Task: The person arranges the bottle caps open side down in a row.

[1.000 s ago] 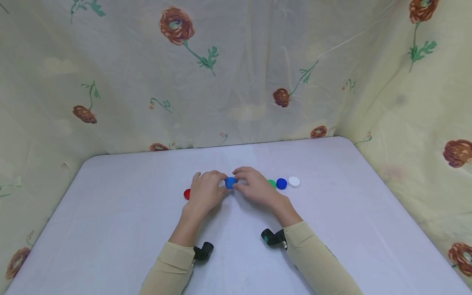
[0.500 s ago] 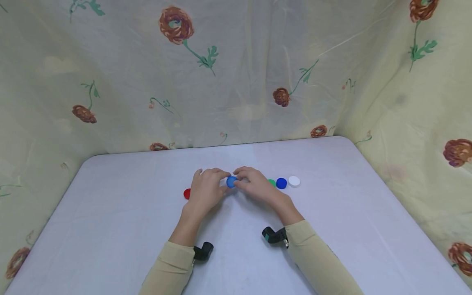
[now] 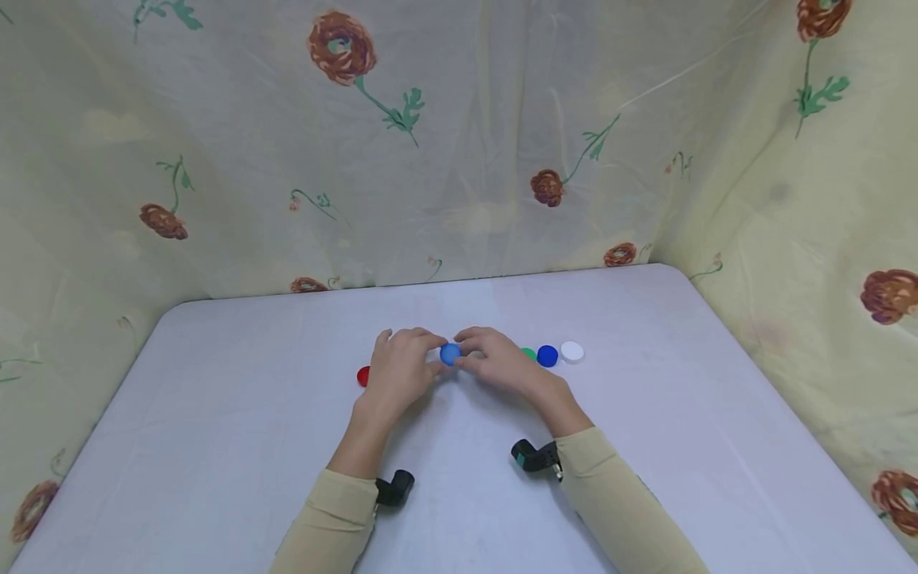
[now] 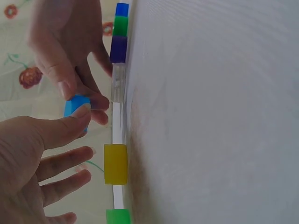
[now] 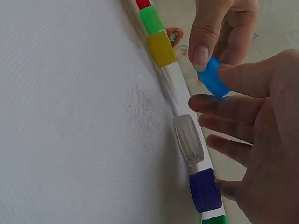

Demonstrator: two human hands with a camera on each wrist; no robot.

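A light blue bottle cap (image 3: 450,354) is held up above the table between both hands, tilted so that its round face shows in the head view. My left hand (image 3: 403,367) pinches its left side, with the thumb against it in the left wrist view. From the other side my right hand (image 3: 498,363) pinches it with thumb and fingertips. Under the hands, a yellow cap (image 4: 115,164) and a green cap (image 4: 118,216) stand near the left hand. A clear ridged cap (image 5: 188,140) and a purple cap (image 5: 205,190) are close below the right hand's fingers.
The row goes on with a red cap (image 3: 363,376) at left, and another green cap (image 3: 529,354), a dark blue cap (image 3: 547,355) and a white cap (image 3: 572,352) at right. A white cloth covers the table (image 3: 251,446). Flowered curtains (image 3: 459,159) hang behind it.
The light blue cap has turned slightly in the fingertips and shifted a little to the right. The right hand's fingers have moved slightly; the caps on the table stay where they were.
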